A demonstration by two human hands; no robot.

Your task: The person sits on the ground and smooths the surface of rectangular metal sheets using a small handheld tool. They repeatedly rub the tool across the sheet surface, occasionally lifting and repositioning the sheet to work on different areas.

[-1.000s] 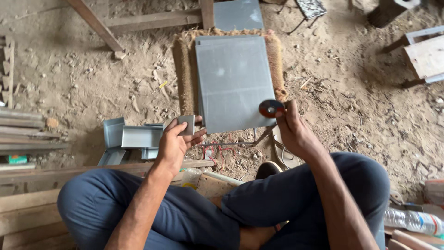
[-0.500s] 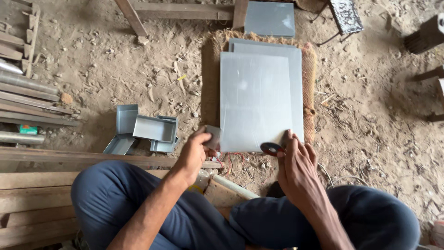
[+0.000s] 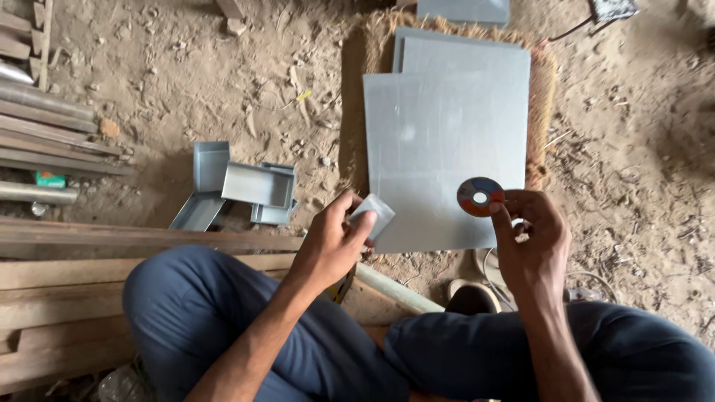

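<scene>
My left hand (image 3: 332, 240) pinches a small flat grey metal piece (image 3: 372, 214) at the near left corner of a large grey metal sheet (image 3: 447, 149). My right hand (image 3: 530, 234) holds a small round cutting disc (image 3: 480, 196) with a red and blue label, just over the sheet's near edge. The sheet lies on top of a second sheet (image 3: 462, 45) on a brown fibre mat (image 3: 542, 97) on the dirt floor. My legs in blue trousers (image 3: 223, 313) are folded below.
Several bent grey metal channel pieces (image 3: 257, 184) lie left of the mat. Wooden planks and pipes (image 3: 52, 134) are stacked at the far left, more planks (image 3: 89, 275) by my knee. A white pipe (image 3: 395, 290) passes under my hands. Another metal piece (image 3: 462, 9) sits at the top edge.
The view has shifted, so the sheets sit more to the right. My right hand has lifted the disc slightly and my left hand has raised the small metal piece off the sheet's corner.
</scene>
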